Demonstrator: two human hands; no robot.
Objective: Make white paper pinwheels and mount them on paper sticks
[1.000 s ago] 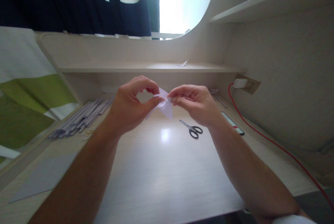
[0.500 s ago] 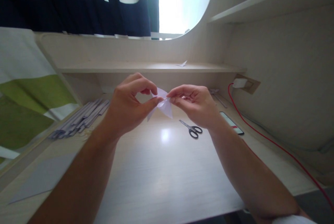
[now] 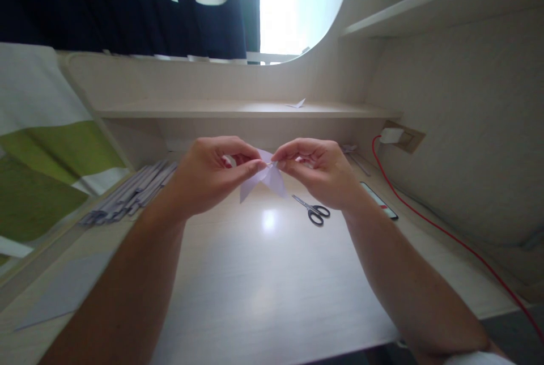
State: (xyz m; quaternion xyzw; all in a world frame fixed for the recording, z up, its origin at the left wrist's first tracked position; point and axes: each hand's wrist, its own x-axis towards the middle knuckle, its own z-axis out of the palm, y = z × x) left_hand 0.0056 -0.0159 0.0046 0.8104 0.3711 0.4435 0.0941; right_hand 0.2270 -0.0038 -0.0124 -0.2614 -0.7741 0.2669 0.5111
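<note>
Held up above the desk, a small piece of folded white paper (image 3: pixel 274 182) with pointed flaps hangs between both hands. My left hand (image 3: pixel 219 175) pinches it from the left, thumb and index finger closed near its middle. From the right, my right hand (image 3: pixel 317 169) pinches the same spot, its fingertips almost touching the left thumb. The fingers cover the upper part of the paper. Below my right hand, a pair of scissors (image 3: pixel 312 210) with black handles lies on the desk.
A stack of folded paper strips (image 3: pixel 131 189) lies at the left, a flat paper sheet (image 3: pixel 63 291) nearer. A phone (image 3: pixel 380 202) lies at the right by a red cable (image 3: pixel 429 220) from a white charger (image 3: pixel 391 135). A paper scrap (image 3: pixel 298 104) sits on the shelf (image 3: pixel 204 111).
My left index finger has come down from a raised, arched position and now closes with the thumb on the paper. The paper's flaps have shifted slightly downward. My right hand has hardly moved.
</note>
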